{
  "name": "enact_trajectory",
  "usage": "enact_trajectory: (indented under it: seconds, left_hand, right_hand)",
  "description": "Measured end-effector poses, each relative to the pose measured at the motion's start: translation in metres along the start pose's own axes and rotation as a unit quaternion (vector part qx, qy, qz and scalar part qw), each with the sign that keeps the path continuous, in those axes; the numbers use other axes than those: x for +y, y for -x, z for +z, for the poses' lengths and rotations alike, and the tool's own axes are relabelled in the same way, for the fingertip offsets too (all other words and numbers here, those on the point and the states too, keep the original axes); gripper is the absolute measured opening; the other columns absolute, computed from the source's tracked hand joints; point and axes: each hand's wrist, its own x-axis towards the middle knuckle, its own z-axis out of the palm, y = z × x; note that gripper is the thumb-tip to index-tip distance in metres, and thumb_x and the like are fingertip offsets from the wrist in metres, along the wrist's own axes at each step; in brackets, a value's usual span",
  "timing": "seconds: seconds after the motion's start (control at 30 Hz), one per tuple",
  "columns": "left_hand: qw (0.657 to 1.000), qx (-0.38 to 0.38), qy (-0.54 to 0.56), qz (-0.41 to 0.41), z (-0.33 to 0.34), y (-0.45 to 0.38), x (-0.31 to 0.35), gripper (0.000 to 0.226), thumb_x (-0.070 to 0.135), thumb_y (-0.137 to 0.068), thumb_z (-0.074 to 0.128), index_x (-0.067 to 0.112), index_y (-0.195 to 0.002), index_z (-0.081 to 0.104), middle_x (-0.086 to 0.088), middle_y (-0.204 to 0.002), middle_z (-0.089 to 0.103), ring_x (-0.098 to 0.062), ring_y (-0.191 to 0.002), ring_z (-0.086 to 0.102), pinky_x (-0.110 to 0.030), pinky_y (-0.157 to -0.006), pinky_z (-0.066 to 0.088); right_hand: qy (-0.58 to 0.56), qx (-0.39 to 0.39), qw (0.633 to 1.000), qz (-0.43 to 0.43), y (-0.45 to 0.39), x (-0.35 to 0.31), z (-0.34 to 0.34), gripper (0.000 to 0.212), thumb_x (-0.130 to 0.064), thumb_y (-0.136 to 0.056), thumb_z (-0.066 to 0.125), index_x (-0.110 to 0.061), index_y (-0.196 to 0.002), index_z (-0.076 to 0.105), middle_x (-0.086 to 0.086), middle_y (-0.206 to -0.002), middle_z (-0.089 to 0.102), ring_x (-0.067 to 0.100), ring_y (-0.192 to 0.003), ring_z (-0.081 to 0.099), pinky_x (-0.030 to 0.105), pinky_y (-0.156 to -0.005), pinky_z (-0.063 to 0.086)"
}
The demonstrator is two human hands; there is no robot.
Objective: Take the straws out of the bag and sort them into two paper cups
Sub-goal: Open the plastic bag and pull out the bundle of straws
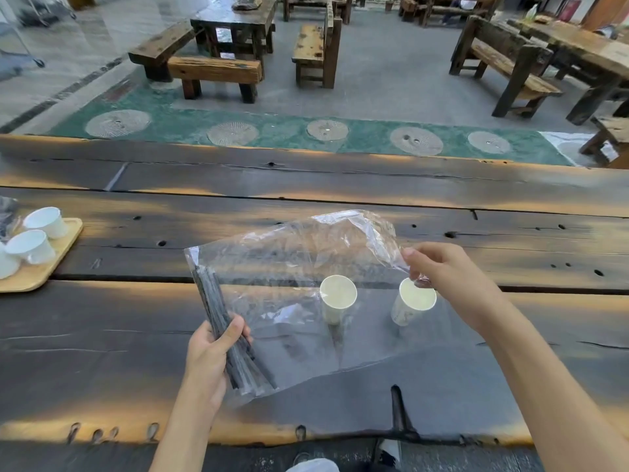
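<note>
A clear plastic bag [292, 267] is held up over the dark wooden table [102, 352]. A bundle of dark straws [218, 311] lies inside along its left edge. My left hand [211, 352] grips that bundle through the plastic. My right hand [442, 270] pinches the bag's right edge, just above the right cup. Two white paper cups stand upright on the table: one [337, 296] seen through the bag, the other [413, 301] to its right, below my right hand. Both cups look empty.
A wooden tray [44, 267] with white ceramic cups [46, 221] sits at the table's left edge. Beyond the table's far edge are a green floor strip, wooden benches [214, 74] and other tables.
</note>
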Motion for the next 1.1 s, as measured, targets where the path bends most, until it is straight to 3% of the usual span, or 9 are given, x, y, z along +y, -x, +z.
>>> enact_trajectory:
  seconds: [0.2, 0.3, 0.43, 0.53, 0.63, 0.73, 0.83, 1.0, 1.1]
  left_hand:
    - [1.0, 0.009, -0.012, -0.004, -0.001, 0.0, 0.001, 0.013, 0.018, -0.086, 0.068, 0.009, -0.091, 0.061, -0.007, -0.072, 0.063, -0.024, -0.072, 0.059, -0.038, -0.074, 0.051]
    - [0.999, 0.005, -0.031, -0.013, -0.003, 0.001, 0.001, 0.006, 0.011, -0.09, 0.066, 0.008, -0.091, 0.061, -0.007, -0.072, 0.063, -0.025, -0.07, 0.06, -0.038, -0.071, 0.051]
    - [0.998, -0.013, -0.053, -0.021, 0.001, 0.002, 0.003, 0.008, 0.013, -0.09, 0.068, 0.007, -0.093, 0.062, -0.009, -0.074, 0.064, -0.025, -0.071, 0.061, -0.04, -0.074, 0.051]
    - [0.997, -0.014, -0.072, -0.018, 0.002, 0.001, 0.004, 0.012, 0.015, -0.091, 0.069, 0.005, -0.093, 0.063, -0.01, -0.075, 0.065, -0.025, -0.073, 0.061, -0.042, -0.08, 0.051]
    - [0.997, -0.033, -0.071, -0.028, -0.001, 0.0, 0.008, 0.023, 0.02, -0.088, 0.071, 0.001, -0.099, 0.063, -0.01, -0.076, 0.065, -0.025, -0.073, 0.062, -0.043, -0.082, 0.051]
    - [0.996, -0.046, -0.056, -0.045, -0.003, 0.0, 0.013, 0.03, 0.021, -0.083, 0.071, 0.001, -0.104, 0.063, -0.01, -0.077, 0.067, -0.023, -0.07, 0.063, -0.04, -0.077, 0.053]
    - [0.996, -0.053, -0.037, -0.064, -0.006, -0.002, 0.017, 0.032, 0.019, -0.082, 0.07, 0.002, -0.108, 0.064, -0.01, -0.078, 0.068, -0.023, -0.07, 0.064, -0.042, -0.078, 0.053]
    - [0.994, -0.074, -0.045, -0.072, -0.007, -0.006, 0.023, 0.031, 0.018, -0.08, 0.07, 0.0, -0.104, 0.063, -0.009, -0.075, 0.067, -0.027, -0.073, 0.062, -0.041, -0.072, 0.053]
    - [0.991, -0.101, -0.039, -0.081, -0.002, -0.006, 0.025, 0.03, 0.018, -0.085, 0.067, -0.002, -0.107, 0.061, -0.011, -0.078, 0.067, -0.024, -0.07, 0.065, -0.035, -0.064, 0.056]
  right_hand:
    - [0.0, 0.01, 1.0, 0.009, -0.001, 0.008, 0.001, 0.022, -0.018, -0.086, 0.074, -0.006, -0.072, 0.062, 0.002, -0.075, 0.054, 0.021, -0.074, 0.044, 0.034, -0.071, 0.034]
    - [0.156, 0.137, 0.978, -0.011, -0.002, 0.019, 0.005, 0.014, -0.02, -0.082, 0.078, -0.021, -0.07, 0.071, 0.003, -0.104, 0.046, 0.022, -0.101, 0.039, 0.035, -0.089, 0.038]
    - [0.274, 0.182, 0.943, -0.047, 0.001, 0.021, 0.01, 0.009, -0.016, -0.082, 0.074, -0.014, -0.074, 0.073, 0.007, -0.093, 0.05, 0.027, -0.095, 0.046, 0.038, -0.084, 0.041]
    - [0.152, 0.109, 0.982, 0.0, 0.003, 0.021, 0.007, 0.013, -0.011, -0.084, 0.069, -0.005, -0.072, 0.068, 0.011, -0.071, 0.064, 0.025, -0.072, 0.057, 0.033, -0.067, 0.041]
    - [-0.084, 0.015, 0.994, 0.07, 0.008, 0.016, -0.001, 0.014, -0.004, -0.092, 0.058, -0.001, -0.078, 0.056, 0.021, -0.085, 0.074, 0.034, -0.079, 0.07, 0.043, -0.079, 0.054]
    - [-0.273, -0.114, 0.947, 0.127, 0.013, 0.015, -0.007, 0.02, -0.004, -0.098, 0.043, -0.01, -0.079, 0.046, 0.033, -0.112, 0.068, 0.048, -0.099, 0.069, 0.058, -0.093, 0.05]
    - [-0.323, -0.18, 0.915, 0.159, 0.013, 0.022, -0.011, 0.01, -0.011, -0.096, 0.047, -0.01, -0.086, 0.046, 0.032, -0.129, 0.06, 0.054, -0.117, 0.059, 0.071, -0.101, 0.04]
    - [-0.421, -0.269, 0.854, 0.143, 0.013, 0.038, -0.022, 0.033, -0.018, -0.097, 0.054, -0.01, -0.121, 0.034, 0.034, -0.145, 0.045, 0.058, -0.126, 0.048, 0.061, -0.093, 0.05]
    - [-0.541, -0.307, 0.766, 0.163, 0.016, 0.042, -0.023, 0.029, -0.024, -0.106, 0.04, -0.003, -0.125, 0.038, 0.034, -0.157, 0.023, 0.058, -0.138, 0.032, 0.069, -0.105, 0.034]
